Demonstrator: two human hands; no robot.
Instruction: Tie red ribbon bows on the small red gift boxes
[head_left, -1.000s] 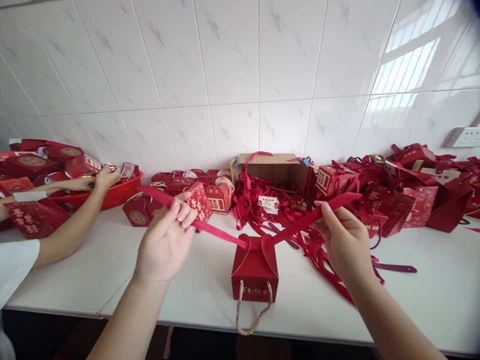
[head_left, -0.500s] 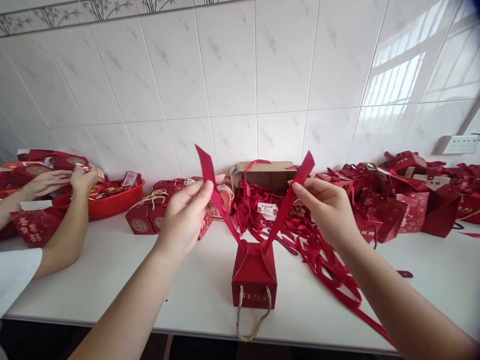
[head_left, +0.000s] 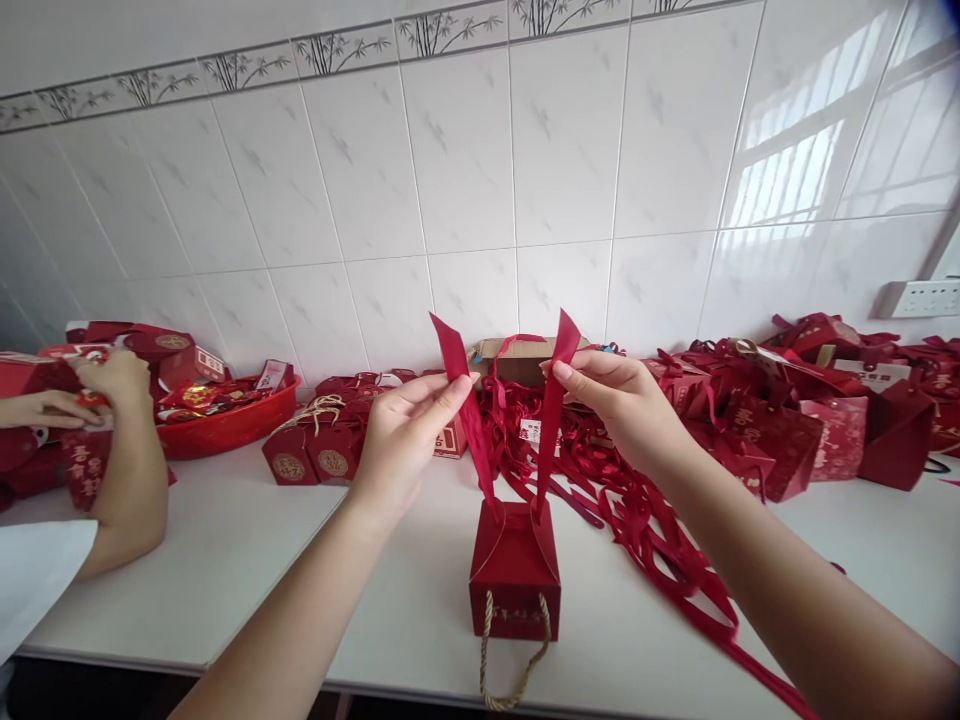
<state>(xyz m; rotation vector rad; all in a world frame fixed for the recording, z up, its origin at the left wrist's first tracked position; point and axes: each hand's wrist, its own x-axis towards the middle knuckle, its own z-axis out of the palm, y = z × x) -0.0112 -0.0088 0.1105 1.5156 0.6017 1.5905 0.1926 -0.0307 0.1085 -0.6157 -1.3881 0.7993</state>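
– Going live now: pinching what, and where?

– Pinching one strand of a red satin ribbon [head_left: 475, 435] in the left hand [head_left: 405, 440], towards eight o'clock, and pinching the other strand in the right hand [head_left: 630, 405], out at three. Showing slanted tips above both grips!

– And working over what?

– Working over a red gift box [head_left: 516, 560], standing upright at six o'clock on the white tabletop [head_left: 420, 600], sporting a rope handle [head_left: 484, 650] in front.

– Judging progress?

– Counting the box as folded, probably, and the ribbon as threaded at its top. Seeing no crossing and no knot yet, so calling the ribbon unfastened.

– Spotting more around?

– Spotting loose ribbons [head_left: 660, 545] at four o'clock, red gift bags [head_left: 776, 440] at three, twine-tied boxes [head_left: 291, 460] at eight. Glimpsing a red basin [head_left: 232, 437] at nine, and a co-worker's hands [head_left: 112, 380] farther out that way.
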